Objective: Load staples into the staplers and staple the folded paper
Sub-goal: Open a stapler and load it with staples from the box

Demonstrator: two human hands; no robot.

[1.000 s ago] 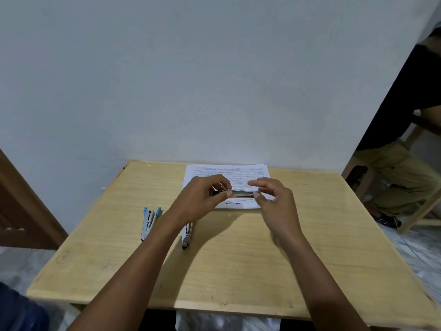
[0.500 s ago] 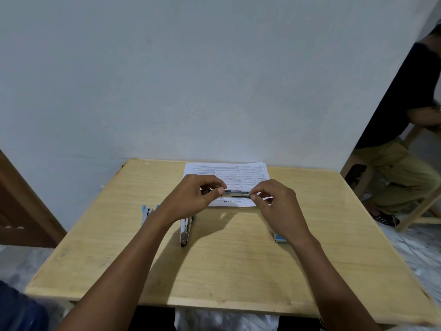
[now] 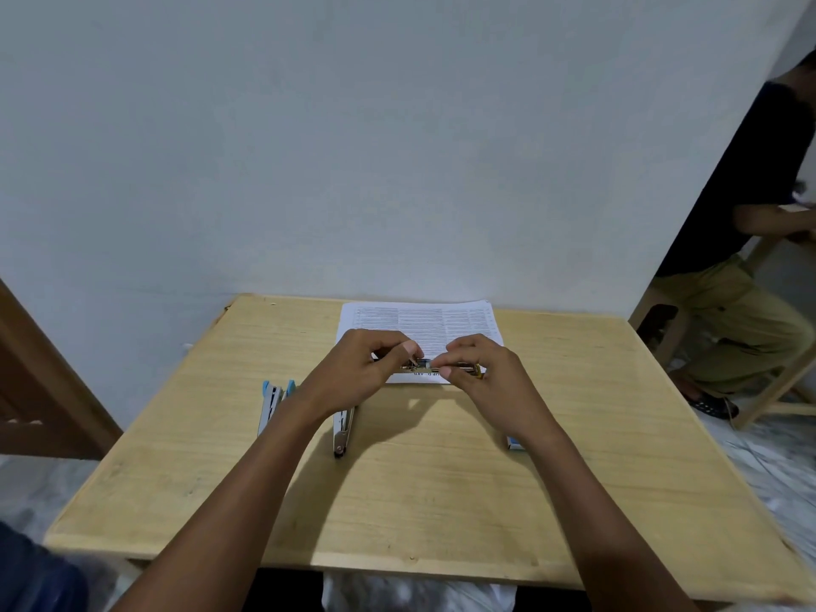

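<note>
Just above the near edge of the printed paper (image 3: 424, 329), both hands meet on a slim metal stapler (image 3: 421, 366), held level and lengthwise from left to right, lifted off the surface (image 3: 441, 501). The left hand (image 3: 353, 373) has its grip closed on the stapler's left end, with thumb and curled fingers pinching it. The right hand (image 3: 490, 382) has its grip closed on the right part in the same way, fingertips bent in toward the middle. Whether the stapler's channel is open, or has staples in it, is too small to tell.

The one container in sight is a small blue-and-white box (image 3: 514, 443). It lies on the surface just beside the right wrist, which hides most of it, and its contents cannot be seen.

The paper lies flat, print up, with its far edge at the far edge of the surface, close to the wall (image 3: 397, 148). Two more staplers lie left of centre. A blue-tipped stapler (image 3: 271, 401) sits well in from the left edge, and a silver stapler (image 3: 342, 430) lies near it on the right, apart from it, its far end hidden under the left wrist.

Plain wood shows between the forearms down to the near edge, and from the right hand across to the right edge. Beyond the far right corner a seated person (image 3: 728, 302) sits by wooden furniture, well apart from the hands.
</note>
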